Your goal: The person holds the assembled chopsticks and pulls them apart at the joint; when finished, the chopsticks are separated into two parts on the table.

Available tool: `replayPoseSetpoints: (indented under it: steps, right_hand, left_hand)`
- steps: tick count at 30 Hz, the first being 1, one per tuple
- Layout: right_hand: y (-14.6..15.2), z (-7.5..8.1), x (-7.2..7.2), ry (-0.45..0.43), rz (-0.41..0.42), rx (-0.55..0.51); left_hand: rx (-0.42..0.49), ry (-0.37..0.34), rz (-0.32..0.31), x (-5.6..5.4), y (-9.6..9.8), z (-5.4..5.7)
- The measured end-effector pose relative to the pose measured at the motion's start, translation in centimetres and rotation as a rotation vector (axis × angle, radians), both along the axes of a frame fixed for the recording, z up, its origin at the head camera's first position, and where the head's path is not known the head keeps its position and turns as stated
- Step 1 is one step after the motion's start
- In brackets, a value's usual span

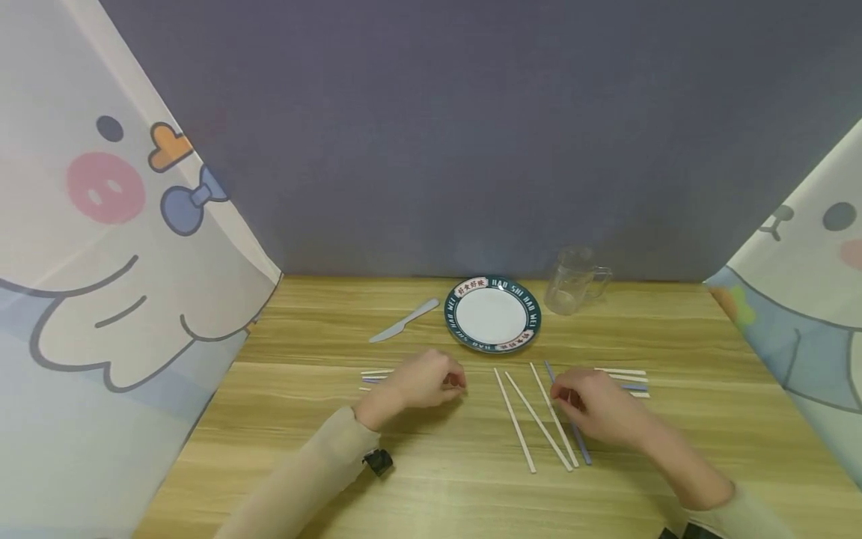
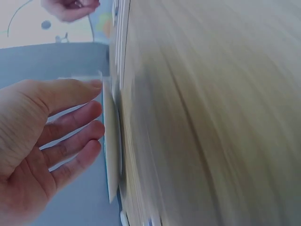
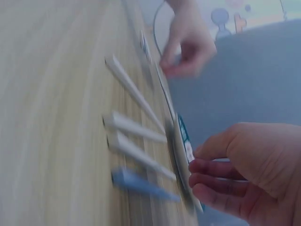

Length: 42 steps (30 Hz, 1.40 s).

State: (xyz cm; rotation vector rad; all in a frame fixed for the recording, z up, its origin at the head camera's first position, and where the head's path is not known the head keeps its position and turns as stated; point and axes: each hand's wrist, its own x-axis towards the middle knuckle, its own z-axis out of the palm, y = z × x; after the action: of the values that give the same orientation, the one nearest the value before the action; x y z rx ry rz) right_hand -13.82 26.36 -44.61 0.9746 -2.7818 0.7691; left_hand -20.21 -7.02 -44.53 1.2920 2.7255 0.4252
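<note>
My left hand (image 1: 426, 380) hovers over the table left of the middle, its fingers loosely bent with nothing between them. Loosely curled too, my right hand (image 1: 601, 406) is above the table and holds nothing. It partly covers a blue straw (image 1: 583, 447). Three white straws (image 1: 517, 423) lie spread out between the hands, roughly pointing away from me. In the right wrist view the blue straw (image 3: 143, 184) lies apart from the fingers. More straws (image 1: 374, 373) lie partly hidden behind the left hand, and another group of white and blue straws (image 1: 626, 378) lies beyond the right.
A white plate with a green lettered rim (image 1: 454, 326) sits at the back middle. Left of it lies a pale knife (image 1: 404, 323); right of it stands a clear mug (image 1: 567, 288). A grey panel (image 1: 431, 150) rises behind the wooden table (image 1: 431, 501), with cartoon-printed cloth at both sides.
</note>
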Motion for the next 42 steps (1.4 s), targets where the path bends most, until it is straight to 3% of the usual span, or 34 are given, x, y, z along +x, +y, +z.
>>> replayPoseSetpoints:
  steps: [7,16,24,30,35,42]
  right_hand:
    - [-2.8,-0.1,0.8,-0.087,0.002,-0.002]
    - [-4.6,-1.0,1.3,-0.120,-0.021,-0.006]
    - [-5.7,-1.9,1.8,-0.164,-0.040,0.007]
    - [-6.3,-2.4,2.1,-0.170,-0.066,0.039]
    - [-6.8,-2.3,2.3,-0.168,-0.089,0.032]
    - [-6.8,-1.7,2.2,-0.186,-0.105,0.052]
  left_hand:
    - [-0.049,0.060,-0.041,0.2,3.7,0.1]
    - [-0.077,0.081,-0.118,0.1,6.2,-0.4]
    - [-0.112,0.056,-0.155,0.1,6.9,-0.8]
    - [-0.124,0.075,-0.132,0.2,7.0,-1.2]
    - [-0.114,0.063,-0.128,0.1,7.0,-1.1]
    - [-0.090,0.029,-0.187,0.0,6.3,-1.3]
